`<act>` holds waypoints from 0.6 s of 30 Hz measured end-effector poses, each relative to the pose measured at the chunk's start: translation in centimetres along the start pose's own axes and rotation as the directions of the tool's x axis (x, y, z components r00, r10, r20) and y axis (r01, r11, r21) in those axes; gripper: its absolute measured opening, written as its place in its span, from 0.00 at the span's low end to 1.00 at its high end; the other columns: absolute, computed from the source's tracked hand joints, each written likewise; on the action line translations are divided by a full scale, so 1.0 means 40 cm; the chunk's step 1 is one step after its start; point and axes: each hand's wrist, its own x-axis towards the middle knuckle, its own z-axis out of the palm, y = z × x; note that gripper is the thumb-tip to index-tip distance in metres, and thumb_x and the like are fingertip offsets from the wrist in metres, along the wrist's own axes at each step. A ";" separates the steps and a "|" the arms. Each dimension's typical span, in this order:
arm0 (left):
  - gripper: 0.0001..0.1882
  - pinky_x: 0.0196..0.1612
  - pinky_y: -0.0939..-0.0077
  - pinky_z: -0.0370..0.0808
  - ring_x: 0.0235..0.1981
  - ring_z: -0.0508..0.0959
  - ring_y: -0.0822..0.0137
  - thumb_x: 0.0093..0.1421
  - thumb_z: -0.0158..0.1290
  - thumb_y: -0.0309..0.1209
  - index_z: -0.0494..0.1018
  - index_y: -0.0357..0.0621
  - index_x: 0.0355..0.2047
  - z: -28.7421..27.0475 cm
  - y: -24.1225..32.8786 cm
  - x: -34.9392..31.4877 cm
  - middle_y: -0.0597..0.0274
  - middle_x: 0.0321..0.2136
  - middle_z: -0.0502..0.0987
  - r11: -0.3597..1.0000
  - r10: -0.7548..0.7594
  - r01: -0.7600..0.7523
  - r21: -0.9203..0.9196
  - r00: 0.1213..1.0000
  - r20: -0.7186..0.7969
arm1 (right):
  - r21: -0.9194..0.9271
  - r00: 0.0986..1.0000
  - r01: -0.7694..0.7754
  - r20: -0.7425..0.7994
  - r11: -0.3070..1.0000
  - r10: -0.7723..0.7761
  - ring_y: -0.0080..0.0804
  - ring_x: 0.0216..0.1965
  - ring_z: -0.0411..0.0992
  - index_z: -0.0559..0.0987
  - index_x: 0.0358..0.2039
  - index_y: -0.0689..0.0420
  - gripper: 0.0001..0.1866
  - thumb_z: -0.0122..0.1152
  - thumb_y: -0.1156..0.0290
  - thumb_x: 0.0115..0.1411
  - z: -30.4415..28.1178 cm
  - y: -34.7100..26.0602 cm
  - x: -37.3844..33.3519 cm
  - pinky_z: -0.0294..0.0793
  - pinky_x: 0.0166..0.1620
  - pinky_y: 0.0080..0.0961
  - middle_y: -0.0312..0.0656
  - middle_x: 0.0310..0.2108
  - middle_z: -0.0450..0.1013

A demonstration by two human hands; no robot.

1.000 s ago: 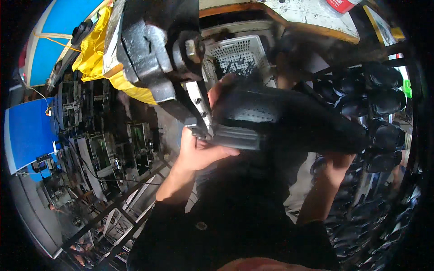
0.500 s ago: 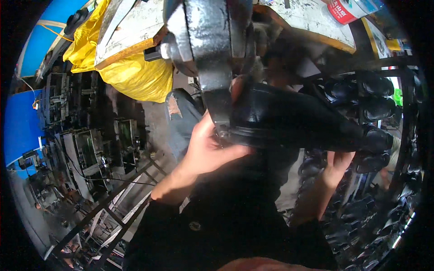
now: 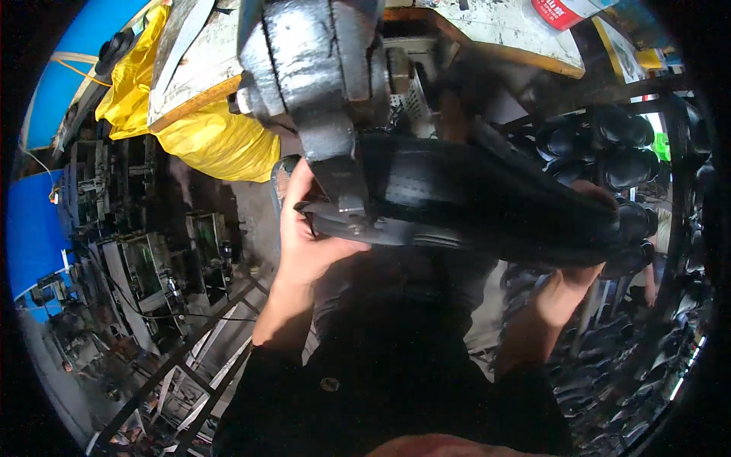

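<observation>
A long black leather shoe (image 3: 472, 194) lies sideways across the middle of the head view, under a worn metal machine arm (image 3: 327, 145). The narrow tip of that arm meets the pale-lit sole edge near the shoe's left end. My left hand (image 3: 301, 247) is wrapped round this end, thumb along the lower edge, some fingers hidden behind. At the far right end, my right hand (image 3: 580, 276) grips the shoe from below, and part of it shows over the top. Deep shadow hides much of the shoe's dark side.
A paint-stained white worktop (image 3: 202, 61) with a yellow edge is behind the machine. Below it hangs a yellow sack (image 3: 221, 145). A red and white tub (image 3: 562, 11) stands at the back right. Racks of black shoes (image 3: 628, 164) line the right; metal frames (image 3: 141, 263) fill the left.
The shoe has slid and turned under the machine tip, so its left end now shows past the tip. My left hand has moved left with it. The whole view has shifted slightly.
</observation>
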 end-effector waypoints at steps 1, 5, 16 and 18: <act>0.61 0.60 0.69 0.70 0.57 0.71 0.65 0.35 0.76 0.26 0.53 0.39 0.69 -0.004 -0.001 0.002 0.56 0.59 0.68 1.000 0.006 -0.007 -0.028 0.999 -0.032 | -0.108 0.999 0.018 0.034 0.994 -0.015 0.47 0.52 0.73 0.70 0.56 0.62 0.31 0.61 0.53 0.59 0.027 -0.020 0.011 0.71 0.58 0.44 0.56 0.52 0.72; 0.65 0.64 0.68 0.65 0.62 0.67 0.63 0.33 0.78 0.30 0.51 0.38 0.70 -0.049 -0.007 0.003 0.56 0.65 0.62 0.992 0.001 -0.016 -0.129 0.993 -0.116 | -0.185 0.977 0.079 0.208 0.980 -0.040 0.45 0.51 0.74 0.69 0.55 0.63 0.33 0.67 0.58 0.54 0.144 -0.057 0.041 0.73 0.56 0.41 0.56 0.51 0.73; 0.59 0.64 0.64 0.67 0.61 0.69 0.62 0.42 0.73 0.27 0.49 0.35 0.69 -0.202 0.002 -0.029 0.54 0.64 0.63 0.992 0.023 -0.047 -0.119 0.981 -0.193 | 0.071 0.923 -0.118 0.377 0.990 0.083 0.44 0.57 0.71 0.68 0.57 0.62 0.40 0.77 0.65 0.45 0.321 0.020 0.024 0.69 0.60 0.40 0.52 0.54 0.72; 0.55 0.65 0.63 0.64 0.63 0.66 0.60 0.44 0.72 0.28 0.51 0.33 0.69 -0.232 -0.004 -0.029 0.52 0.66 0.61 0.994 0.039 -0.059 -0.093 0.979 -0.201 | -0.028 0.923 -0.121 0.364 0.992 0.123 0.35 0.54 0.71 0.68 0.58 0.64 0.42 0.76 0.56 0.46 0.352 0.004 0.022 0.70 0.58 0.33 0.48 0.53 0.72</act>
